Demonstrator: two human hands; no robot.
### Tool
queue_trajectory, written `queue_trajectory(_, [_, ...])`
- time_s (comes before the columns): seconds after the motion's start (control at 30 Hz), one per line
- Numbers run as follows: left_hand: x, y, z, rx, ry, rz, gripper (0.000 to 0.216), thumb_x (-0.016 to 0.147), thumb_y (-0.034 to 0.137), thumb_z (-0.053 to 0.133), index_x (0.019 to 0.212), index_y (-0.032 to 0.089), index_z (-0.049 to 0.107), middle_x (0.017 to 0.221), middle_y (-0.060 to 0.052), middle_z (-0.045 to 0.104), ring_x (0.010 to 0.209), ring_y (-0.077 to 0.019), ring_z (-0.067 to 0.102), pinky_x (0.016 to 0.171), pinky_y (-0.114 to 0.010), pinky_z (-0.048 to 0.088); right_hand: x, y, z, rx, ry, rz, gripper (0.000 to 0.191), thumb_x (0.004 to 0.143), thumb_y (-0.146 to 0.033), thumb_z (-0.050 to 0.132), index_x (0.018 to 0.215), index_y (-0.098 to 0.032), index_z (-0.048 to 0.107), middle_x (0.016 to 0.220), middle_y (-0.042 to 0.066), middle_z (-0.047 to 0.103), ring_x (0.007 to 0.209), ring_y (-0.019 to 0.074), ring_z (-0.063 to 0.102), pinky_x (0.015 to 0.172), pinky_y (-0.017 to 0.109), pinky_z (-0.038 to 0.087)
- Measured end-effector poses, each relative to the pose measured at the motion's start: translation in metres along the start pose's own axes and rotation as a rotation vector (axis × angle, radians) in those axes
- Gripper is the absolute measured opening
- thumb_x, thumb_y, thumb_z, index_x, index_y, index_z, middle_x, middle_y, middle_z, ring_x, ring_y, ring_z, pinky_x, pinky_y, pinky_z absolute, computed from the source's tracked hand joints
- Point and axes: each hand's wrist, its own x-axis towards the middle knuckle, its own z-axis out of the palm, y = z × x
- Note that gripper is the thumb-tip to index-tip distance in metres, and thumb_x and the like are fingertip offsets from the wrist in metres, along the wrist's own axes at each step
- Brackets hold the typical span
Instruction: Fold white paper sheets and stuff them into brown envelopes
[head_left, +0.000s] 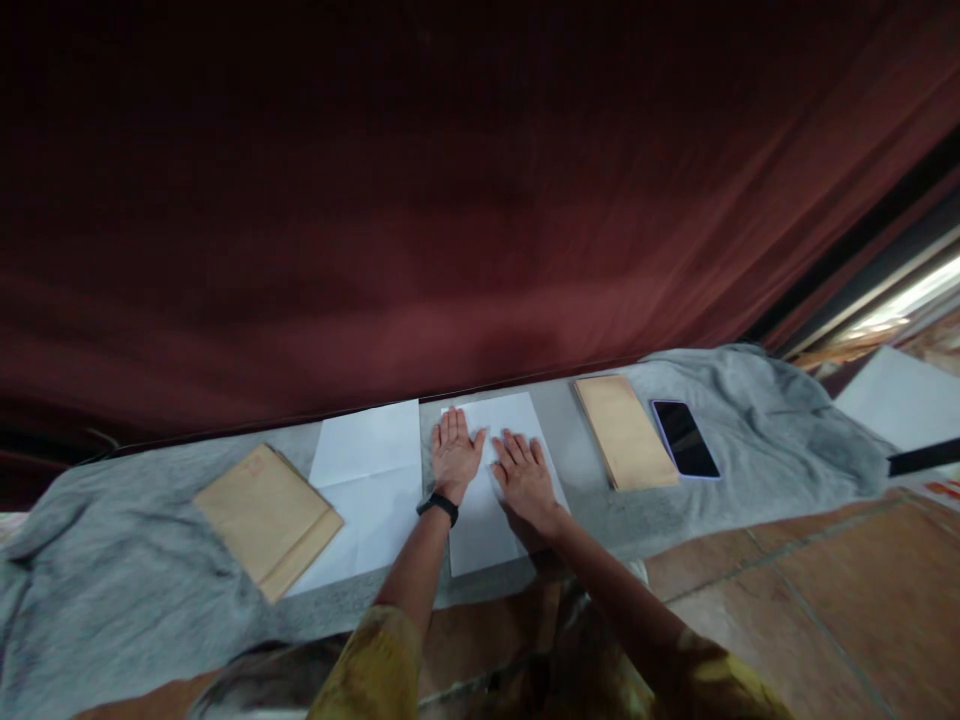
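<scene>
A white sheet of paper lies on the grey cloth-covered ledge in front of me. My left hand rests flat on the sheet's upper left part, fingers stretched out, a black band on its wrist. Beside it, my right hand lies flat on the same sheet, fingers spread. Neither hand holds anything. A second white sheet lies just to the left, touching the first one's edge.
A stack of brown envelopes sits at the left. Another brown envelope stack lies at the right, with a black phone beside it. A dark red curtain hangs behind the ledge. Tiled floor shows below right.
</scene>
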Motion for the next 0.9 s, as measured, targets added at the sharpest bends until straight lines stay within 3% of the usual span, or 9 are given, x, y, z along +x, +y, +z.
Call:
queue_trajectory(0.2, [-0.002,0.001,-0.001,-0.038,0.052,0.018,0.069,0.102,0.049,0.031,0.154,0.004,0.034,0.161,-0.019,0.032,0.152,-0.0271,0.026,0.124,-0.045,0.019,-0.011,0.018,-0.009,-0.046,0.027,0.11,0.049,0.106,-0.037,0.037,0.152,-0.021,0.044,0.158,0.011,0.041,0.143,0.0293,0.041,0.119,0.051,0.024])
queue_trajectory(0.37, [-0.006,-0.003,0.0,-0.13,0.153,0.011,0.057,0.103,0.032,0.029,0.147,-0.001,0.043,0.155,-0.023,0.041,0.148,-0.0293,0.034,0.124,-0.048,0.022,-0.011,0.017,-0.011,-0.07,0.013,0.143,0.05,0.106,-0.036,0.035,0.152,-0.019,0.043,0.158,0.012,0.041,0.143,0.0286,0.04,0.119,0.05,0.024])
queue_trajectory(0.47, [-0.016,0.007,-0.002,-0.188,0.207,0.041,0.056,0.103,0.027,0.025,0.146,-0.005,0.041,0.153,-0.027,0.043,0.147,-0.0314,0.037,0.122,-0.053,0.024,-0.011,0.016,-0.011,-0.066,-0.001,0.148,0.051,0.106,-0.038,0.034,0.153,-0.02,0.041,0.159,0.011,0.04,0.144,0.0279,0.039,0.119,0.049,0.023])
queue_trajectory(0.53, [-0.028,0.022,-0.003,-0.199,0.197,0.119,0.055,0.104,0.028,0.025,0.148,-0.003,0.04,0.154,-0.024,0.043,0.147,-0.0284,0.037,0.123,-0.049,0.026,-0.011,0.016,-0.012,-0.066,-0.013,0.154,0.052,0.106,-0.038,0.034,0.154,-0.021,0.04,0.16,0.01,0.038,0.145,0.0277,0.037,0.119,0.05,0.022])
queue_trajectory(0.6, [-0.04,0.042,-0.001,-0.212,0.167,0.223,0.053,0.104,0.032,0.03,0.149,0.007,0.042,0.155,-0.015,0.046,0.147,-0.0225,0.038,0.123,-0.041,0.029,-0.012,0.017,-0.014,-0.077,-0.039,0.143,0.053,0.104,-0.035,0.036,0.156,-0.021,0.036,0.162,0.011,0.034,0.147,0.0279,0.034,0.12,0.05,0.02])
queue_trajectory(0.7, [-0.055,0.065,0.004,-0.224,0.09,0.344,0.053,0.104,0.036,0.03,0.148,0.009,0.045,0.155,-0.014,0.046,0.147,-0.0229,0.038,0.123,-0.043,0.029,-0.014,0.019,-0.016,-0.103,-0.098,0.101,0.06,0.1,-0.027,0.043,0.158,-0.018,0.031,0.164,0.012,0.029,0.148,0.0289,0.031,0.121,0.049,0.019])
queue_trajectory(0.8, [-0.062,0.069,0.006,-0.209,0.048,0.331,0.056,0.105,0.037,0.026,0.149,0.009,0.044,0.156,-0.013,0.044,0.148,-0.0238,0.036,0.124,-0.045,0.027,-0.013,0.019,-0.018,-0.111,-0.122,0.101,0.06,0.099,-0.024,0.043,0.157,-0.017,0.033,0.164,0.012,0.029,0.148,0.0291,0.031,0.121,0.049,0.019])
queue_trajectory(0.9, [-0.063,0.056,0.005,-0.176,0.053,0.288,0.058,0.104,0.04,0.026,0.151,0.009,0.041,0.158,-0.014,0.04,0.15,-0.0247,0.031,0.124,-0.047,0.025,-0.012,0.017,-0.018,-0.09,-0.097,0.137,0.054,0.102,-0.025,0.036,0.156,-0.02,0.036,0.163,0.011,0.033,0.147,0.0279,0.033,0.121,0.049,0.02])
